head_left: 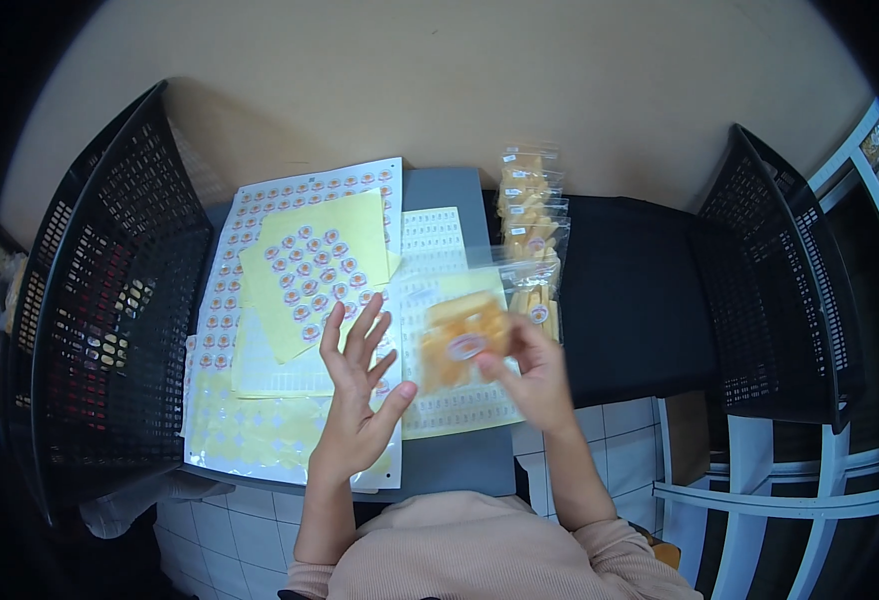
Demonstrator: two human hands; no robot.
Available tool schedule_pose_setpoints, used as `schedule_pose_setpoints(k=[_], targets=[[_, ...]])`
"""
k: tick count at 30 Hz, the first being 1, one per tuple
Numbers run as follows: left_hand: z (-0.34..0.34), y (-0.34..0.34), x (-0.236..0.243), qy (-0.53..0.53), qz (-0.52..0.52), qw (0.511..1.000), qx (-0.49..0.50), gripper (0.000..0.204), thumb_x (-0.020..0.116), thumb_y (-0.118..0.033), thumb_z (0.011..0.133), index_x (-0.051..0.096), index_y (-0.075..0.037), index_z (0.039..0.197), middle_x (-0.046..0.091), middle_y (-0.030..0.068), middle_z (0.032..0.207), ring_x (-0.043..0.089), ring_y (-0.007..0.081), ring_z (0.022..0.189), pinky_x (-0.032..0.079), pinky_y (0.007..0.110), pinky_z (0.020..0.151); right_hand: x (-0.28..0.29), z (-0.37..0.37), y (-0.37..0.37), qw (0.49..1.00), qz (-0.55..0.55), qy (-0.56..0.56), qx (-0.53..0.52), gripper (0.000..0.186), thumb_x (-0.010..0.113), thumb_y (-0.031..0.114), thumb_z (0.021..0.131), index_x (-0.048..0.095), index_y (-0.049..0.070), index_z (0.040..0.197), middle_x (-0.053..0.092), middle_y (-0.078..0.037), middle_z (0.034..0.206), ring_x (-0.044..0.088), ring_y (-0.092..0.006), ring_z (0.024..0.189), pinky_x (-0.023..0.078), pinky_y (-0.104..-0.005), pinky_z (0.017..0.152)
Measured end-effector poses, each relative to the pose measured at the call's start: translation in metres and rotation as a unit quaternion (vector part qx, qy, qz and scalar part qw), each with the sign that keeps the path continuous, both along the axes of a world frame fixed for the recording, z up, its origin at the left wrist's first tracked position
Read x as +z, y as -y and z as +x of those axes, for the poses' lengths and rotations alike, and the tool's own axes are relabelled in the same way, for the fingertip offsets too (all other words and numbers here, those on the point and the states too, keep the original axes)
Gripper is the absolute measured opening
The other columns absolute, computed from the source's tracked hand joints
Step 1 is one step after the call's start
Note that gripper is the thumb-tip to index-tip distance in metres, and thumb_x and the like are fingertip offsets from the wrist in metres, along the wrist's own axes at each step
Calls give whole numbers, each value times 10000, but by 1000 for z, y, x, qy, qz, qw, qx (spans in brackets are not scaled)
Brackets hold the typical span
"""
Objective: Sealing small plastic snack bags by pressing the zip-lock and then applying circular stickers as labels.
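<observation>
A clear zip bag of yellow snack sticks (pixel 452 325), blurred by motion, is tilted over the table, with a round sticker on its front. My right hand (pixel 540 385) pinches it at its right side, thumb by the sticker. My left hand (pixel 355 400) hovers to the left of the bag, fingers apart and holding nothing. Beneath that hand lie a large white sheet of round stickers (pixel 250 210) and a smaller yellow sheet (pixel 370 215) bearing similar stickers. Under the bag rests a sheet of small printed labels (pixel 440 228).
Similar filled bags (pixel 532 215) lie overlapped in a row at the right edge of the grey table (pixel 450 185). A black plastic basket (pixel 140 230) stands at left, another (pixel 770 260) at right. Black cloth (pixel 630 290) covers the surface between the bags and the right basket.
</observation>
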State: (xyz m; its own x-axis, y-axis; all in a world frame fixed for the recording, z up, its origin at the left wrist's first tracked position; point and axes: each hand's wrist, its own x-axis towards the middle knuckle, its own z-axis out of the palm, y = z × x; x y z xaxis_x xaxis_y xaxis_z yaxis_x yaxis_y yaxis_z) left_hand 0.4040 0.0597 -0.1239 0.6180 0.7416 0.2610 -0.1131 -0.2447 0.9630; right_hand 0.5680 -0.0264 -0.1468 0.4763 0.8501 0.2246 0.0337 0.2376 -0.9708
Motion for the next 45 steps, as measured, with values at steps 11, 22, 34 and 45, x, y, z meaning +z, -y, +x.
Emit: schedule_pose_setpoints(k=[11, 22, 34, 45], targets=[[78, -39, 35, -262, 313, 909, -80, 357, 556, -144, 780, 465, -36, 1108, 514, 115, 1098, 469, 251, 1005, 398, 366, 836, -108, 115, 75, 981, -74, -40, -173, 352, 488, 146, 846, 406, -34, 1138, 507, -95, 1050, 480, -124, 972, 378, -240, 838], [200, -81, -47, -508, 378, 763, -132, 283, 504, -184, 781, 527, -61, 1036, 608, 61, 904, 477, 249, 982, 380, 376, 836, -130, 93, 65, 976, -117, 119, -141, 661, 612, 36, 612, 314, -39, 1198, 450, -177, 1106, 450, -264, 1068, 357, -342, 901], [220, -91, -35, -372, 317, 857, -166, 160, 584, -138, 706, 588, -77, 853, 627, 68, 819, 596, 216, 802, 431, 321, 743, -117, 95, 44, 933, -156, 271, -175, 782, 638, 8, 602, 251, 31, 1282, 366, -158, 1069, 421, -313, 1012, 380, -360, 865], [206, -71, -15, -394, 308, 856, -133, 476, 628, -370, 704, 484, -49, 1025, 564, 118, 1021, 568, 227, 885, 383, 342, 782, -121, 107, 23, 922, -177, 277, -206, 821, 639, -12, 603, 199, 6, 1296, 325, -182, 1127, 393, -339, 1063, 355, -365, 909]])
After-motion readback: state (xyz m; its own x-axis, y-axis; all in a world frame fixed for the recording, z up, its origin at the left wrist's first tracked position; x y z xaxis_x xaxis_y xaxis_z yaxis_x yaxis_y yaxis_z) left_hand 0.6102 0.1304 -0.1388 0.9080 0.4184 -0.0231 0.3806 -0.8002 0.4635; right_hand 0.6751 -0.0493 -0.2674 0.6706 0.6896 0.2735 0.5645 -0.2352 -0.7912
